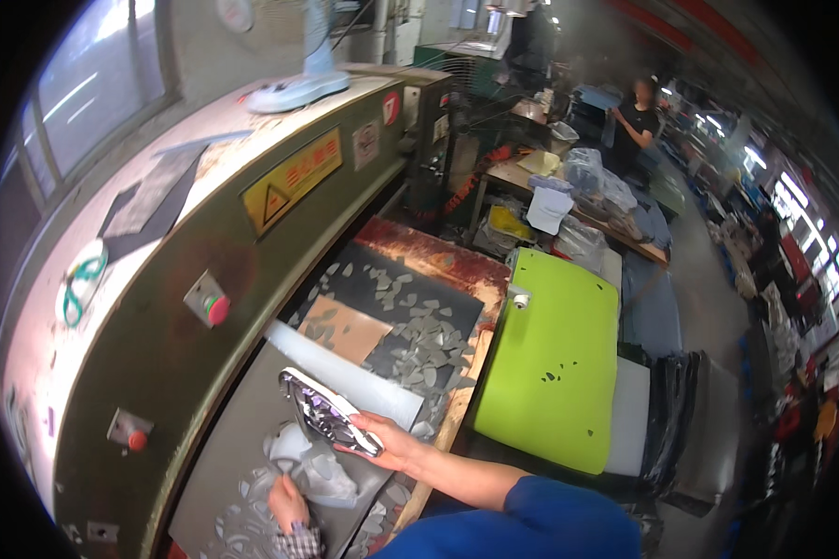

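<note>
My right hand [387,441] grips the near end of a long, sole-shaped cutting die [319,406], which has a pale rim and a dark inside with purple bits. It is tilted above the grey work surface [216,458]. Lower and to the left, my left hand [289,504] has its fingers curled together among grey cut pieces [242,522]. Whatever is between those fingers, if anything, is hidden. Just beyond the left hand lie pale, translucent scraps [326,477], below the die.
A green press beam [172,373] with red buttons runs along the left. Farther ahead, small grey offcuts [429,340] and a tan sheet [343,328] lie on a black board. Lime-green sheeting [555,363] is at the right. A person [636,126] stands in the background.
</note>
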A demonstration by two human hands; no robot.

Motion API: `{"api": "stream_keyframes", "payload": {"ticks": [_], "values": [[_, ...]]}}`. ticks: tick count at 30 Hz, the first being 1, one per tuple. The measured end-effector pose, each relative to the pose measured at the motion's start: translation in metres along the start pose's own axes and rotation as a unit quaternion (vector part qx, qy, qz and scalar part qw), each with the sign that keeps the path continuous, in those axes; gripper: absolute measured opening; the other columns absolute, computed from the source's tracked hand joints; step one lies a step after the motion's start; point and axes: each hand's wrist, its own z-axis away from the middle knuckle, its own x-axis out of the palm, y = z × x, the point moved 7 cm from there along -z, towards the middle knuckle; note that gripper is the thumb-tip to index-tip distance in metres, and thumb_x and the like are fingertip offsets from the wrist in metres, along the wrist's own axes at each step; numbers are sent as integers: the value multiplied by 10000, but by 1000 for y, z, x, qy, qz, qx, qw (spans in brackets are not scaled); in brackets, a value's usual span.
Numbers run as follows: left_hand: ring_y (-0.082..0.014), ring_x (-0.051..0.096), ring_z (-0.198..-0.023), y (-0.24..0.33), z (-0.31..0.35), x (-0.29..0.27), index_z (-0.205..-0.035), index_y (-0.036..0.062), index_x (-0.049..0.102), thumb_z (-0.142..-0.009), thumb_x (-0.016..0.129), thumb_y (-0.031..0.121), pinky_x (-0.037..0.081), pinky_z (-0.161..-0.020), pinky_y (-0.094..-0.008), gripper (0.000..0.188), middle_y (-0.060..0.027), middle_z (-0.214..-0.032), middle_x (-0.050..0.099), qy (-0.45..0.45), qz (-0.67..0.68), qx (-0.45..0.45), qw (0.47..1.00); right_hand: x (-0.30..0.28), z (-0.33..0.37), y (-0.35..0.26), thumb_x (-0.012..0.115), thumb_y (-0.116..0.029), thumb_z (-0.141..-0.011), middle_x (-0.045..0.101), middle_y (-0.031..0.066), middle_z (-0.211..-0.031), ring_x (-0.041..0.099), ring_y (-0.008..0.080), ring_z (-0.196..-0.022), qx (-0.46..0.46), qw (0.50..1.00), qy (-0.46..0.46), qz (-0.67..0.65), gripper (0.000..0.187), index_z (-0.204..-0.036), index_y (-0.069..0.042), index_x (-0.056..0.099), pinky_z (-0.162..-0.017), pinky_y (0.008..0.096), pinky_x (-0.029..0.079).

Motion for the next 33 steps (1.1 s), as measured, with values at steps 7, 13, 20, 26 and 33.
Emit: {"api": "stream_keyframes", "payload": {"ticks": [7,13,20,26,33], "values": [[-193,471,-460,-28,9,-9,-734,-13,477,-993,449,218,385,-463,-370,349,-122,-567,498,196,-35,131,971,-49,48,-89,570,-93,-914,530,203,-1275,559,290,-1148,-166,984,7,68,459,-1334,36,438,-1051,454,434],[-101,472,-558,-18,6,-15,-760,18,485,-1005,431,201,400,-494,-289,311,-22,-606,484,175,97,28,979,-104,68,-159,465,-458,-946,512,192,-1301,462,420,-1206,-155,961,11,-229,556,-1338,-63,446,-1038,575,372],[-368,557,-560,118,105,-34,-864,-27,603,-870,572,49,434,-501,-406,82,-181,-669,576,170,7,217,961,-121,64,-171,574,-411,-885,419,228,-1372,339,471,-1271,-147,960,110,-212,596,-1349,-55,456,-1083,554,331],[-199,580,-476,104,125,-91,-918,-22,587,-914,511,26,430,-449,-296,90,-103,-610,549,310,65,111,942,-114,60,-173,688,-272,-842,221,240,-1489,136,485,-1372,-86,961,22,-262,683,-1413,-49,386,-1123,502,332],[-360,506,-1135,-18,97,-99,-1354,31,410,-865,637,159,421,-919,-444,554,-221,-1260,493,316,-243,-81,913,-103,54,-178,642,-314,-894,304,241,-1446,239,481,-1340,-90,971,56,-215,654,-1420,-49,358,-1102,485,376]]}}
